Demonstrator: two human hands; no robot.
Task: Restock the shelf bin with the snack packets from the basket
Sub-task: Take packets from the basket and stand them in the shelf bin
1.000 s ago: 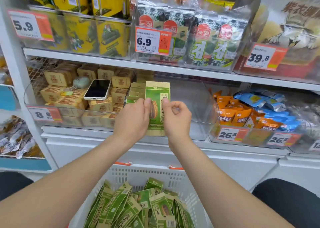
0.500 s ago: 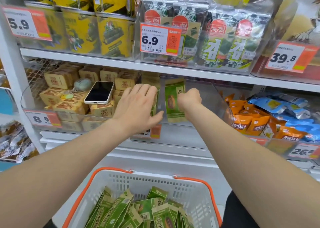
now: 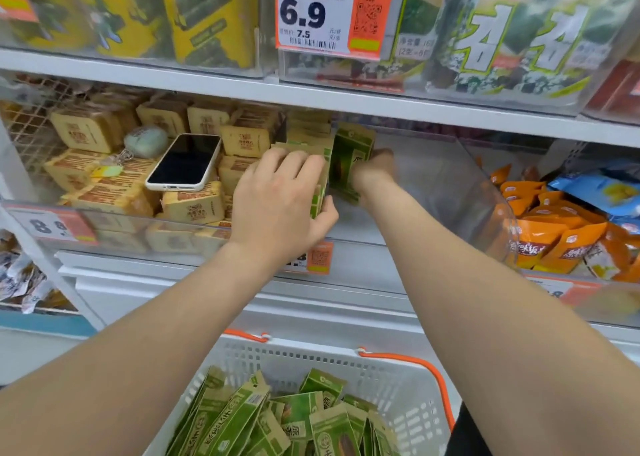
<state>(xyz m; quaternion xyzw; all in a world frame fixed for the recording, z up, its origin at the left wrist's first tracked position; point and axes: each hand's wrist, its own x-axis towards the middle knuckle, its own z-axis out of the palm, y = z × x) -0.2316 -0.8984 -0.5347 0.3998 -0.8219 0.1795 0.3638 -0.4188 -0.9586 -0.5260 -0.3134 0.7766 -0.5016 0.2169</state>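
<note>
Green and tan snack packets (image 3: 284, 421) lie heaped in the white basket (image 3: 311, 353) with orange handles, at the bottom of the view. On the middle shelf, several of the same packets (image 3: 308, 133) stand in a row at the left end of the clear bin (image 3: 450, 185). My left hand (image 3: 280, 199) grips this row, fingers over the top and thumb round the front. My right hand (image 3: 375, 168), blurred, reaches inside the bin and holds one green packet (image 3: 349, 154) upright against the row's right side.
A phone (image 3: 183, 162) and a pale keychain (image 3: 145, 142) lie on brown packets (image 3: 194, 206) in the bin to the left. Orange packets (image 3: 554, 237) fill the bin to the right. The shelf above (image 3: 381, 103), with a 6.9 price tag (image 3: 332, 12), overhangs the bin.
Both hands have moved from in front of the bin into it. The green packet now stands against the row, and my left hand went from flat to gripping the row.
</note>
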